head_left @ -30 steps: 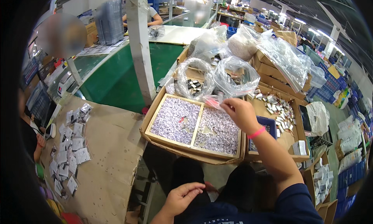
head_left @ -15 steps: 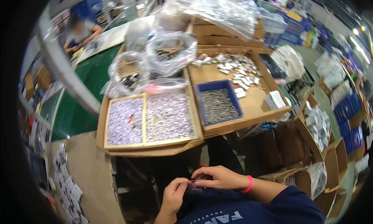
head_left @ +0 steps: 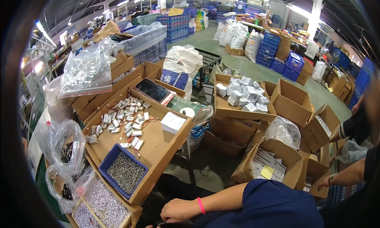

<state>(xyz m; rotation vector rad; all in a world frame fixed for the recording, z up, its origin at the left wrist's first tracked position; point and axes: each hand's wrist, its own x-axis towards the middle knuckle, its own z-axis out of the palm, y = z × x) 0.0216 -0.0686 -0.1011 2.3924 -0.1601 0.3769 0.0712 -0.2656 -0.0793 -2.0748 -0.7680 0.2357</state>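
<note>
My right hand (head_left: pixel 178 210), with a pink band at the wrist, is low in the view, close to my lap. Its fingers curl downward and look closed around something small and dark, mostly hidden at the lower edge. Of my left hand (head_left: pixel 149 226) only a sliver of finger shows at the bottom rim. Ahead of the hands stands a blue bin (head_left: pixel 103 168) of small metal screw-like parts. It sits in a shallow cardboard tray (head_left: pixel 158 147), along with many small silvery battery-like packs (head_left: pixel 128 119) with red wires.
A phone-like black slab (head_left: pixel 152 89) and a white paper stack (head_left: pixel 173 121) lie on the tray. A divided wooden box (head_left: pixel 92 208) of small pale parts is lower left. White boxes fill a carton (head_left: pixel 245 114) at right. Another person's arms (head_left: pixel 348 172) reach in far right.
My view has swung to the right, bringing more cartons and another person's arms into sight. The left hand, fully visible before, is now almost out of the picture.
</note>
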